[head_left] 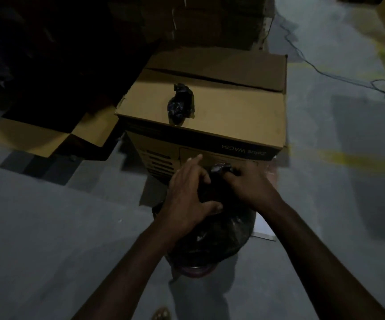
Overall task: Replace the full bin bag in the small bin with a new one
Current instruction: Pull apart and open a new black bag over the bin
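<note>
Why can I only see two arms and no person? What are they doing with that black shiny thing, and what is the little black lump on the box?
The camera sits on the person's head and looks down, so you see only their arms and hands, as if through their eyes. It is one picture, and the room is dim.

Both hands are busy with the full black bin bag, which sits in a small bin on the grey floor. The left hand grips the gathered top of the bag. The right hand pinches the twisted end, as if tying it shut.

Behind stands a cardboard box. The lump lying on top of it is a small bundle of black plastic, probably the new bag, still folded up.
</note>
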A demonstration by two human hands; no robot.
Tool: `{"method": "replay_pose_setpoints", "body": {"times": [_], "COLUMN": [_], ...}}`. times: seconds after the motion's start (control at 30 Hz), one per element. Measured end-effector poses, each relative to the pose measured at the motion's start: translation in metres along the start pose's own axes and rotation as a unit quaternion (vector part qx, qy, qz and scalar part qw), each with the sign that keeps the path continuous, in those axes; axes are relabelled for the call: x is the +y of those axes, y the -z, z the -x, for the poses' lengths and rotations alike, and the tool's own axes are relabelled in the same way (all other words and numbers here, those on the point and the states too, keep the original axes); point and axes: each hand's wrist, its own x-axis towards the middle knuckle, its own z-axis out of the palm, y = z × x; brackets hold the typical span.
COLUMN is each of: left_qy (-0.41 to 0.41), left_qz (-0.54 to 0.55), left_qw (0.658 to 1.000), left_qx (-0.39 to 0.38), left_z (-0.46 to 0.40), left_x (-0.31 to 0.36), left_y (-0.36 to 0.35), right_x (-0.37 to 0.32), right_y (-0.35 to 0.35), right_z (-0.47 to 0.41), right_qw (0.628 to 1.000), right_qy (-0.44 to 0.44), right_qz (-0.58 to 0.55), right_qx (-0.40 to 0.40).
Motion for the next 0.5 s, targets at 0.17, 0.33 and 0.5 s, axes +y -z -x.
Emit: {"method": "replay_pose_setpoints", "body": {"times": [0.17,0.33,0.5], "left_qy": [-0.068,-0.082,-0.031], "left_qz": [0.05,-0.045,-0.073], "left_qw": [0.992,0.988,0.989], "left_qx": [0.096,0.119,0.123], "left_z": [-0.011,-0.016,-0.026], "left_x": [0.003,-0.005,-0.023], "left_y": [0.013,0.025,0.034], "right_x": [-0.013,-0.004,0.023], "right_y": [0.007,0.011,0.004], "right_z": [0.0,0.0,0.007], "right_qw": [0.996,0.994,0.977], "right_qy": [0.054,0.062,-0.001], "right_qz": [0.006,0.082,0.208], "right_qx": [-0.068,-0.037,-0.036]}}
